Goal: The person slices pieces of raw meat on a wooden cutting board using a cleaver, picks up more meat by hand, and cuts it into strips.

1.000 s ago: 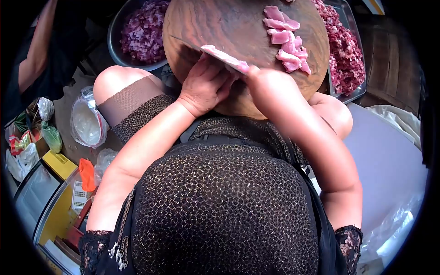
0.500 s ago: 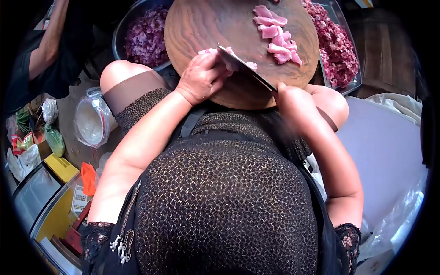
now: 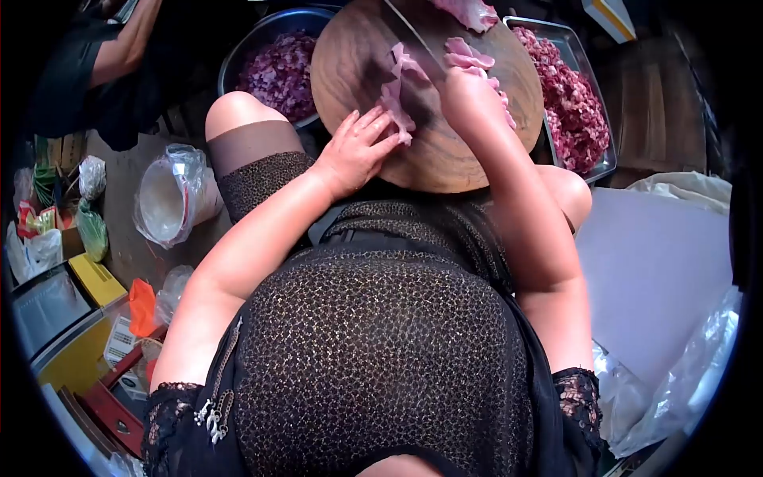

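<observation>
A round wooden chopping board (image 3: 350, 63) sits at my knees. My left hand (image 3: 358, 153) rests at its near left edge, fingers stretched and spread, the tips touching a long, ragged strip of pink meat (image 3: 397, 99). Over the right half of the board, my right hand (image 3: 473, 99) is closed around the handle of a knife (image 3: 415, 36), whose blade points up and to the left. Beside and partly beneath that hand lie cut meat slices (image 3: 467, 56), some of them hidden by it. A bigger piece of meat (image 3: 470, 12) lies at the far edge.
Chopped meat fills a round metal basin (image 3: 232, 75) on the left and a rectangular metal tray (image 3: 608, 131) on the right. A bag-lined bucket (image 3: 171, 199) stands at the left. Another person's arm (image 3: 119, 52) shows at upper left. A pale flat surface (image 3: 652, 262) is at the right.
The knife and my right hand have moved up and forward, away from my left hand. My left fingers have spread out, and the meat strip beside them now shows at full length.
</observation>
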A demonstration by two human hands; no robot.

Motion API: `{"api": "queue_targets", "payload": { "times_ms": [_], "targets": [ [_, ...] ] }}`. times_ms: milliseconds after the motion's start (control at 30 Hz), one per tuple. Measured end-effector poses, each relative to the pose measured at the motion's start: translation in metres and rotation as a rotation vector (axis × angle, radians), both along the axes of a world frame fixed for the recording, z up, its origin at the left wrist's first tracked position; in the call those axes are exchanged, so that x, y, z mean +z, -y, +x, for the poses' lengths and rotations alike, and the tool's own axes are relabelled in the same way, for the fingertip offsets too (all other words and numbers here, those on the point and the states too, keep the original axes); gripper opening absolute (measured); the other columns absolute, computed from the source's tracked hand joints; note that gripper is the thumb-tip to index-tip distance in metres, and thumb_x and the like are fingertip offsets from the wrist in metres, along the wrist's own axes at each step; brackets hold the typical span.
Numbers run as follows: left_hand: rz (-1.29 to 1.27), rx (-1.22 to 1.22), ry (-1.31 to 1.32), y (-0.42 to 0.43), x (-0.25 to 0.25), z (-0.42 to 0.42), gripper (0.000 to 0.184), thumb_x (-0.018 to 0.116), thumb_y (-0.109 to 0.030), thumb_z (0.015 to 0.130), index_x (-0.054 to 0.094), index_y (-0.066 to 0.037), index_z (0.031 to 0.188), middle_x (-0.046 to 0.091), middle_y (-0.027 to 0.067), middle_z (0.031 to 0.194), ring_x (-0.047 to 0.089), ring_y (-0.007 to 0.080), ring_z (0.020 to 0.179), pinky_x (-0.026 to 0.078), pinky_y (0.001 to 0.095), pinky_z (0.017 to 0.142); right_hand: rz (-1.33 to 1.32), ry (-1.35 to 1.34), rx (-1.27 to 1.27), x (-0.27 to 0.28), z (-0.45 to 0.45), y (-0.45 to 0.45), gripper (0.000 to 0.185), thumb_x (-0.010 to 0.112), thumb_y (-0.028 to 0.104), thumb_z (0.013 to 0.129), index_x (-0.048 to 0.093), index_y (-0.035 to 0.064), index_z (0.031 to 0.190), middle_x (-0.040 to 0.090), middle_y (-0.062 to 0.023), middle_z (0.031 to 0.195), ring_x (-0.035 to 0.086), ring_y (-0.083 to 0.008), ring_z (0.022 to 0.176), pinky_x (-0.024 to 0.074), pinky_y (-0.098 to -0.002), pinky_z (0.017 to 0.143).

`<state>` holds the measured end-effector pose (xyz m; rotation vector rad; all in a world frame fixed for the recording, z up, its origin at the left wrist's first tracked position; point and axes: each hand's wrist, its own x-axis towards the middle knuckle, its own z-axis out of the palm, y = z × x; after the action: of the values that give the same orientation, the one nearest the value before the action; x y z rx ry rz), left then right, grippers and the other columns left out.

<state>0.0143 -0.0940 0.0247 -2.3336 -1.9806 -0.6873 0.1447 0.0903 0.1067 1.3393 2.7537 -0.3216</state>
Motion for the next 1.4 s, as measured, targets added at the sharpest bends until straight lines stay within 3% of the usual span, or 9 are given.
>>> {"api": "queue_targets", "payload": {
  "times_ms": [167, 400, 533, 633, 767, 867, 1000, 1233, 1400],
  "targets": [
    [0.13, -0.066, 0.215, -0.006, -0.002, -0.016, 0.029, 0.069, -0.006, 0.075, 0.065, -0.005, 0.103, 0.062, 0.0107, 0.108, 0.06, 0.0313, 0.103, 0.049, 0.0402, 0.092, -0.033, -0.095, 0.081, 0.013, 0.052, 0.024, 0.028, 0.058, 0.027, 0.093, 0.067, 0.0, 0.095, 0.068, -0.0253, 0.088, 0.066, -0.0413, 0.086, 0.0522, -0.0512, 0.076],
    [0.079, -0.086, 0.219, -0.042, -0.02, -0.011, 0.024, 0.068, -0.015, 0.078, 0.068, -0.009, 0.101, 0.061, 0.0079, 0.104, 0.06, 0.0299, 0.096, 0.05, 0.0394, 0.086, -0.057, 0.016, 0.184, -0.009, 0.045, 0.025, 0.024, 0.057, 0.021, 0.091, 0.065, 0.0011, 0.081, 0.067, -0.0215, 0.074, 0.067, -0.0393, 0.072, 0.0535, -0.048, 0.065],
    [0.048, -0.099, 0.208, -0.029, -0.004, -0.001, 0.025, 0.07, -0.015, 0.076, 0.069, -0.014, 0.102, 0.06, 0.0089, 0.105, 0.059, 0.031, 0.094, 0.051, 0.0402, 0.085, -0.064, 0.068, 0.215, -0.02, 0.0, 0.009, 0.02, 0.057, 0.019, 0.09, 0.07, 0.0041, 0.085, 0.069, -0.0193, 0.08, 0.069, -0.0372, 0.076, 0.0544, -0.0461, 0.065],
    [0.075, -0.14, 0.216, -0.017, -0.003, 0.006, 0.029, 0.071, -0.009, 0.072, 0.071, -0.018, 0.099, 0.06, 0.0145, 0.115, 0.059, 0.0359, 0.107, 0.049, 0.0438, 0.093, -0.067, 0.118, 0.261, -0.032, -0.027, -0.005, 0.021, 0.058, 0.02, 0.091, 0.07, 0.0038, 0.09, 0.07, -0.0196, 0.084, 0.069, -0.0372, 0.081, 0.0545, -0.0466, 0.068],
    [0.05, -0.126, 0.38, 0.009, 0.014, -0.004, 0.019, 0.07, 0.002, 0.07, 0.072, -0.012, 0.083, 0.058, 0.0209, 0.131, 0.054, 0.0376, 0.126, 0.043, 0.0435, 0.107, 0.041, -0.165, 0.06, -0.031, 0.002, -0.012, 0.027, 0.059, 0.03, 0.092, 0.065, 0.0039, 0.098, 0.07, -0.0212, 0.087, 0.068, -0.0402, 0.085, 0.0535, -0.0504, 0.075],
    [0.115, -0.021, 0.387, 0.015, 0.029, -0.023, 0.013, 0.067, 0.006, 0.069, 0.067, -0.006, 0.073, 0.066, 0.0176, 0.114, 0.063, 0.034, 0.107, 0.051, 0.0401, 0.093, -0.01, -0.316, -0.021, -0.011, 0.034, 0.018, 0.025, 0.057, 0.028, 0.092, 0.063, 0.0041, 0.097, 0.067, -0.0243, 0.084, 0.066, -0.0422, 0.082, 0.052, -0.0517, 0.074],
    [0.149, -0.101, 0.264, -0.018, 0.023, -0.024, 0.018, 0.067, -0.003, 0.076, 0.067, -0.009, 0.092, 0.066, 0.0112, 0.105, 0.064, 0.0309, 0.097, 0.052, 0.0385, 0.088, -0.227, -0.465, 0.006, -0.003, 0.081, 0.063, 0.021, 0.054, 0.024, 0.093, 0.062, 0.0058, 0.1, 0.066, -0.0233, 0.083, 0.065, -0.0435, 0.078, 0.0508, -0.0534, 0.072],
    [0.075, -0.171, 0.244, -0.043, -0.016, -0.023, 0.039, 0.067, -0.007, 0.074, 0.069, -0.014, 0.112, 0.063, 0.0089, 0.113, 0.058, 0.0304, 0.112, 0.048, 0.041, 0.099, 0.024, -0.22, 0.119, -0.009, 0.091, 0.115, 0.021, 0.057, 0.013, 0.09, 0.064, 0.0036, 0.108, 0.068, -0.0177, 0.077, 0.067, -0.0347, 0.066, 0.055, -0.0444, 0.058],
    [0.122, -0.075, 0.262, -0.046, -0.016, -0.022, 0.041, 0.066, -0.007, 0.071, 0.07, -0.011, 0.111, 0.059, 0.0122, 0.121, 0.055, 0.0345, 0.118, 0.044, 0.0435, 0.105, -0.112, -0.047, 0.085, 0.0, 0.068, 0.106, 0.011, 0.05, 0.01, 0.091, 0.054, 0.0008, 0.087, 0.065, -0.0204, 0.072, 0.066, -0.0368, 0.065, 0.0542, -0.0469, 0.058]
  ]
}}
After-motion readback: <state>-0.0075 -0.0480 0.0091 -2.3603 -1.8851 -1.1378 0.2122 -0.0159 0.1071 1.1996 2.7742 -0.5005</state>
